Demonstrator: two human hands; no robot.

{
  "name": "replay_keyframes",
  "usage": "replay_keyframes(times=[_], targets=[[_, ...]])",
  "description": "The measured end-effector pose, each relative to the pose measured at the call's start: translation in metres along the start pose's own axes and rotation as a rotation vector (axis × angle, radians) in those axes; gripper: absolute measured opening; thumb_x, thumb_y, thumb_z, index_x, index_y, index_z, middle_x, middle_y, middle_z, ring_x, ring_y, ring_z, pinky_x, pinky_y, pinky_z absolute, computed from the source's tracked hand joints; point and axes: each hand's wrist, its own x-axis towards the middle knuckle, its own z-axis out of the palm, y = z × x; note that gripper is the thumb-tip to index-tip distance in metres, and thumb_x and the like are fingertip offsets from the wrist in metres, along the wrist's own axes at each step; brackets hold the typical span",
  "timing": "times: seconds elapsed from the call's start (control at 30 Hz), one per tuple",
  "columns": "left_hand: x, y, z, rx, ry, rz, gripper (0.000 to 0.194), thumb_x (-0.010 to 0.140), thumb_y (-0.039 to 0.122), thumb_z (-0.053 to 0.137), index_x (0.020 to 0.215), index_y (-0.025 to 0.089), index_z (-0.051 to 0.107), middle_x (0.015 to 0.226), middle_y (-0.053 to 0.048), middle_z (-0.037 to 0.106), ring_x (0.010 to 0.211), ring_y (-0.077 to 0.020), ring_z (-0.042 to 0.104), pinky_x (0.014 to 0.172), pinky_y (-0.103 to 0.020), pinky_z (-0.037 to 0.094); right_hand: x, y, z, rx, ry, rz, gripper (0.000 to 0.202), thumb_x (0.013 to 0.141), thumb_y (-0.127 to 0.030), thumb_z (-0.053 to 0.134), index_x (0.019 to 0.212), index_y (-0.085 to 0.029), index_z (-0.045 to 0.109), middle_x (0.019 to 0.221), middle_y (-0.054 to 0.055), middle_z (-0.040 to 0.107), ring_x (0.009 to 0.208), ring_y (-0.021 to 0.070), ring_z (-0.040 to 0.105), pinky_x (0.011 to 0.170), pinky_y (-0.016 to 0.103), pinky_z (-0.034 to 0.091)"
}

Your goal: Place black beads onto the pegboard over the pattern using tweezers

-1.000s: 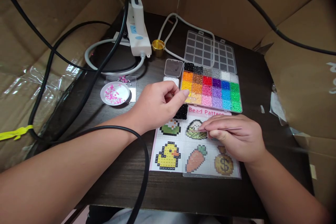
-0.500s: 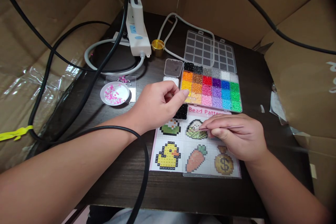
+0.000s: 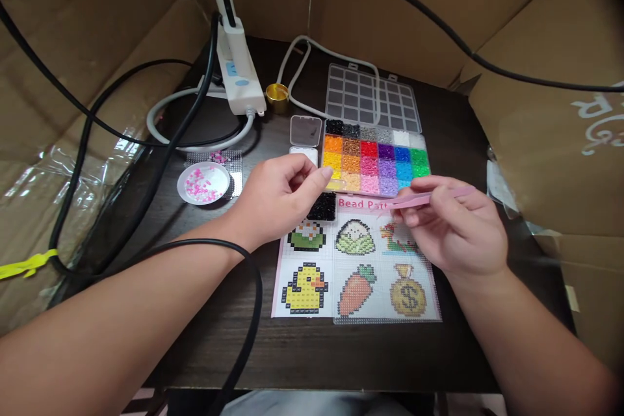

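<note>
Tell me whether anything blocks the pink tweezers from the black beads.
Nothing visible stands between the pink tweezers in the right hand and the right side of the black beads; the left hand overlaps their left part in this view.

Your pink tweezers [image 3: 414, 200] are slightly tilted in your grip — the thin tips point left, near the title of the pattern sheet [image 3: 290, 270]. This sheet lies flat, with coloured figures — a clear pegboard [image 3: 380, 292] covers its right part.
</note>
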Motion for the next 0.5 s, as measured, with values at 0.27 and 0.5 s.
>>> replay_keyframes(times=[0.27,0.5], targets=[[0.0,0.001,0.0,0.009,-0.02,-0.021,0.04,0.087,0.051,0.052,0.066,0.017,0.054,0.056,0.001,0.053,0.055,-0.0117,0.046,0.053,-0.025,0.034,0.012,0.001,-0.003,0.113,0.051,0.123,0.014,0.079,-0.039,0.072,0.084,-0.026,0.069,0.055,-0.003,0.06,0.05,0.011,0.055,0.052,0.027,0.05],[-0.001,0.001,-0.002,-0.006,-0.023,-0.018,0.039,0.087,0.052,0.052,0.07,0.017,0.059,0.055,0.001,0.055,0.054,-0.0122,0.047,0.052,-0.024,0.035,0.016,0.003,-0.005,0.149,0.078,0.182,0.015,0.073,-0.037,0.073,0.077,-0.024,0.068,0.058,-0.001,0.061,0.054,0.0137,0.056,0.049,0.028,0.047]])
